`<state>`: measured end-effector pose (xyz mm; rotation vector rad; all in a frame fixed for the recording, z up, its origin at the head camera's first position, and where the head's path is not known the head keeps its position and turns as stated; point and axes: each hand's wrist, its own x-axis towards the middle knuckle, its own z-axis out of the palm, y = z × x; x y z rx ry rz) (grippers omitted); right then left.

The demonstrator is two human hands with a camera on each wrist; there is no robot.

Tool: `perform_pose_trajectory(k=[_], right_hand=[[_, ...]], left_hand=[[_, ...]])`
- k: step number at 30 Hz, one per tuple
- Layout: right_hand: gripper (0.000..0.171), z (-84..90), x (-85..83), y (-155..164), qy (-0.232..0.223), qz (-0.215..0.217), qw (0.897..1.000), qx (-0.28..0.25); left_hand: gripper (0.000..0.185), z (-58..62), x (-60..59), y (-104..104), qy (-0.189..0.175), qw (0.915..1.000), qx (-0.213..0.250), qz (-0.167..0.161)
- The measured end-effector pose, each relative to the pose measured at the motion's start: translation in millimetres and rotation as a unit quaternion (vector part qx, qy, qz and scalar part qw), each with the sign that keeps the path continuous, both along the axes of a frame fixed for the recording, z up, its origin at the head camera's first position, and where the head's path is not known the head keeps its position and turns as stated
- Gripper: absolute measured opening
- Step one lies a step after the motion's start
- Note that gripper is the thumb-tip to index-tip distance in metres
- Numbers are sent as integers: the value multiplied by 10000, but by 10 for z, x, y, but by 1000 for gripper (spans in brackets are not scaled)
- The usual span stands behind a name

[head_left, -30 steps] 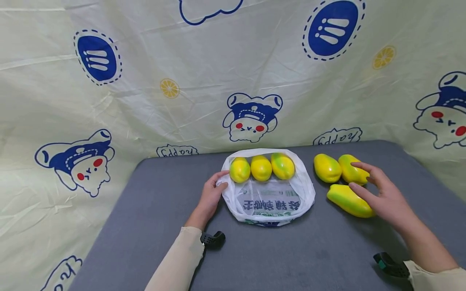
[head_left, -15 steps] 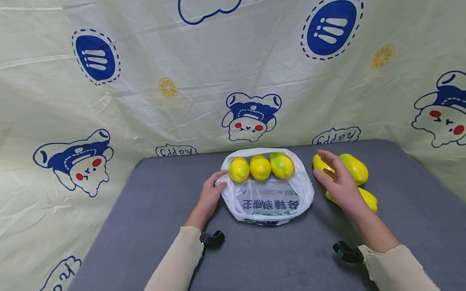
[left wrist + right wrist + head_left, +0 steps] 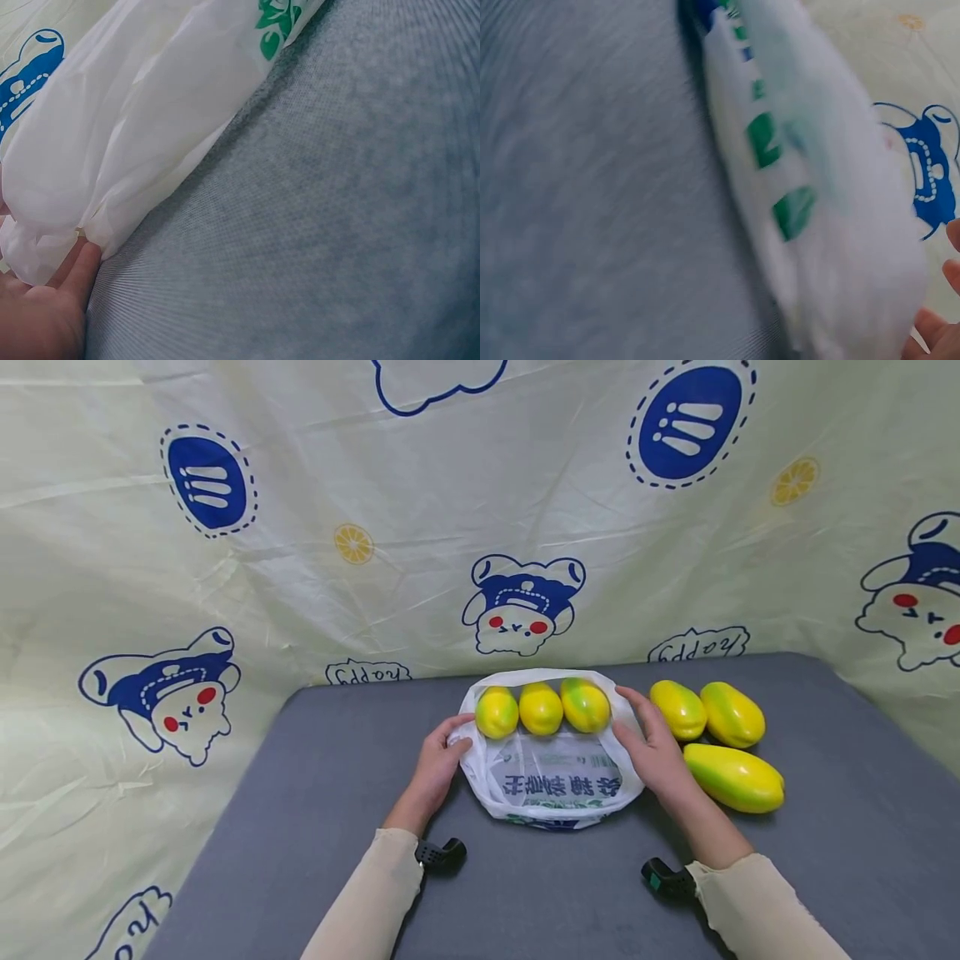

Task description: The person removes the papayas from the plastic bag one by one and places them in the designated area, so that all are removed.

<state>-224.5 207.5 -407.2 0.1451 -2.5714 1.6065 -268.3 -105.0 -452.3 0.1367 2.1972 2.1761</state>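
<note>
A white plastic bag (image 3: 480, 789), its mouth spread wide, lies on the grey table with three yellow-green papayas (image 3: 540, 708) in a row inside. My left hand (image 3: 437, 764) holds the bag's left rim; in the left wrist view, its fingers (image 3: 81, 274) are at the gathered plastic (image 3: 142, 127). At the right rim is my right hand (image 3: 660, 760), thumb and fingers apart and nothing carried in it. The right wrist view shows its fingertips (image 3: 930, 328) spread beside the blurred bag wall (image 3: 840, 225); whether they touch it I cannot tell.
Three more papayas (image 3: 733, 778) lie close together on the grey table (image 3: 540, 893), just right of my right hand. Behind the table's far edge hangs a pale cloth (image 3: 420, 610) printed with cartoon figures. A black wrist device (image 3: 667, 881) sits at each cuff.
My right hand has moved left, from over the loose papayas to the bag's right rim. Those papayas are now uncovered. My left hand stays at the left rim.
</note>
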Motion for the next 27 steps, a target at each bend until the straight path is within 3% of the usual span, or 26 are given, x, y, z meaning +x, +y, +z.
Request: perform_pose_trajectory(k=[4,13,18,23,27], right_hand=[[58,-98,-29,35,20,-50,10000,53],[60,-241,-60,100,-394,211,9978,-486],[57,-293,-46,113,-476,74,9967,-651],[55,-309,-37,97,-607,-129,9957,-694],[55,-311,-55,85,-575,-181,9950,-802]], left_hand=[[40,-7,0,8,36,10000,0,21],[40,-9,6,14,34,10000,-84,39],[39,2,26,33,-2,9999,-59,97],[40,48,31,36,-30,9992,-256,296],[37,162,31,17,21,9953,-554,799]])
